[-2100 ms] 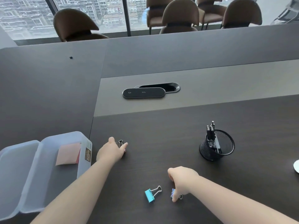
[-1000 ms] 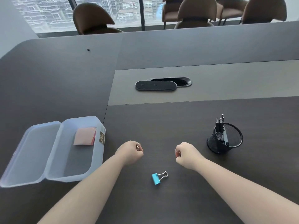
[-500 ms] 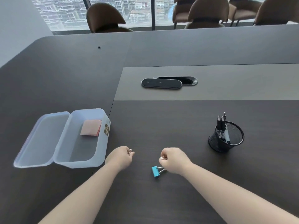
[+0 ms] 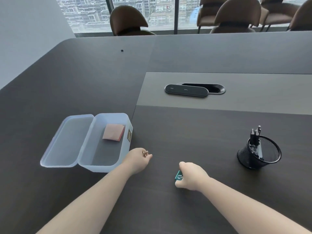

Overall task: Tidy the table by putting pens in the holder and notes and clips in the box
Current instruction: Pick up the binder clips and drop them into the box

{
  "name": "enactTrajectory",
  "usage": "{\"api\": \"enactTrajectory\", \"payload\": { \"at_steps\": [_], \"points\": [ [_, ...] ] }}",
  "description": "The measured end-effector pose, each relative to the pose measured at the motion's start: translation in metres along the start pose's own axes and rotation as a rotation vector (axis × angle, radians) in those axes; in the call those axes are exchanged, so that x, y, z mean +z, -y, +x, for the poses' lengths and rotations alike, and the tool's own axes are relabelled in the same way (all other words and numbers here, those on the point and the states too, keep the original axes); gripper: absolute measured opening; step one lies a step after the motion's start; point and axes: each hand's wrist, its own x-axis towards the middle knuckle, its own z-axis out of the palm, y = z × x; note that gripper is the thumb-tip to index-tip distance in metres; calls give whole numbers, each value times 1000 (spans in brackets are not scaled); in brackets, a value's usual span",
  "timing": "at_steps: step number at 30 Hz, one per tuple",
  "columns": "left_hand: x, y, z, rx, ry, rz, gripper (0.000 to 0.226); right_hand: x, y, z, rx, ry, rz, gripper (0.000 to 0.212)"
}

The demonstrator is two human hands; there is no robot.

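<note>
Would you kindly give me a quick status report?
Left hand shut on small clip. Right hand closed on teal clip. Box open, path clear.

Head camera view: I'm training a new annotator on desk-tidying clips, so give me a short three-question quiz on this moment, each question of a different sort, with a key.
1. True or false: the sticky notes lie inside the clear box.
2. Multiple choice: what is the right hand closed on?
A. a pen
B. a teal binder clip
C. the box lid
3. Fill in: the pens stand in the black mesh ____.

Key:
1. True; the box is open and the pink pad rests on its floor.
2. B; the left hand holds another clip, only its metal loops showing.
3. holder
</note>
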Motion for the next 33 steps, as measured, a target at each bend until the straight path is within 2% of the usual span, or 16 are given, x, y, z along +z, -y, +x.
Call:
{"api": "enactTrajectory", "payload": {
  "at_steps": [5, 8, 10, 17, 20, 22, 26, 30, 33],
  "points": [
    [-64, -5, -1, -45, -136, -210, 22, -37, 18, 10, 75, -140, 391, 32],
    [-106, 16, 4, -163, -187, -221, 18, -71, 46, 21, 84, -178, 625, 34],
    [-125, 34, 4, -264, -160, -212, 18, -89, 71, 27, 48, -156, 675, 33],
    [-143, 72, 12, -405, -37, -214, 21, -108, 184, 44, -181, 27, 538, 28],
    [-144, 77, 19, -404, -5, -223, 12, -101, 225, 58, -168, 71, 502, 24],
    [-148, 80, 23, -415, 14, -241, 10, -96, 245, 68, -112, 78, 514, 28],
    [-151, 87, 26, -433, 31, -213, 8, -83, 260, 88, -33, 61, 461, 29],
    [-148, 89, 33, -426, 69, -71, 9, -74, 258, 102, -4, 117, 346, 59],
    [-141, 88, 39, -398, 88, 84, 7, -70, 253, 103, -60, 121, 251, 43]
  ]
}}
